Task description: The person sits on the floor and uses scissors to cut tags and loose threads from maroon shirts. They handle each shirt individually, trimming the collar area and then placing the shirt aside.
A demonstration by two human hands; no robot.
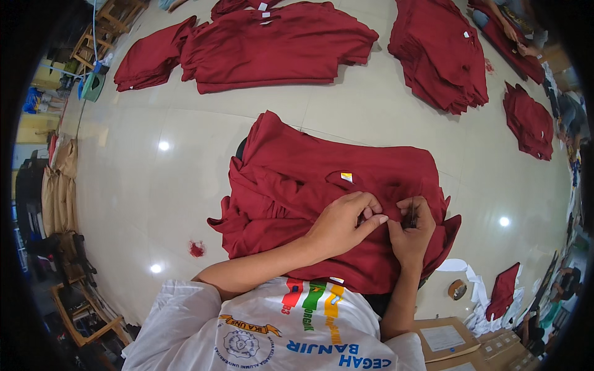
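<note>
A maroon shirt (283,232) lies spread over my lap on top of other maroon fabric, its neckline with a white and yellow label (346,177) facing up. My left hand (343,225) rests on the shirt below the neckline, fingers curled and thumb pointing right. Whether anything is pinched in it is too small to tell. Close beside it, my right hand (414,229) has its fingers curled around a small, thin dark tool (412,217), possibly thread snips, mostly hidden by the fingers. The two thumb tips almost meet over the cloth.
Stacks of maroon shirts (274,51) (438,55) lie on the tiled floor (139,195) ahead. A co-worker's hands (515,39) are at upper right. A tape roll (457,290) and cardboard boxes (445,343) are at lower right. Thread scraps (196,249) lie left, near a wooden chair (83,315).
</note>
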